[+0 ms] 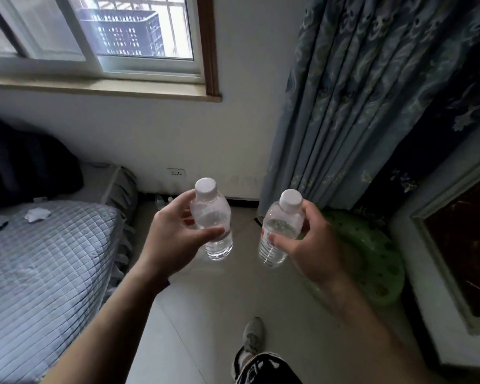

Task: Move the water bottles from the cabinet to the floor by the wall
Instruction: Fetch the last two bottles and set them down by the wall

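Floor (205,314): bare strip between bed (39,267) and green ring (372,259).
Left hand (172,239): grips left bottle (214,223), upright, cap up.
Right hand (308,245): grips right bottle (280,231), top tilted right.

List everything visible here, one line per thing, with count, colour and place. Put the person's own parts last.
water bottles: 2, clear with white caps, held upright above the floor
bottles by the wall: at least 1, clear, on floor at the baseboard
bed: 1, grey quilted, left
window: 1, white frame, upper left
curtain: 1, blue patterned, right
wall socket: 1, white, low on wall
green round object: 1, right floor
shoe: 1, grey, bottom
left hand: 1, gripping left bottle
right hand: 1, gripping right bottle
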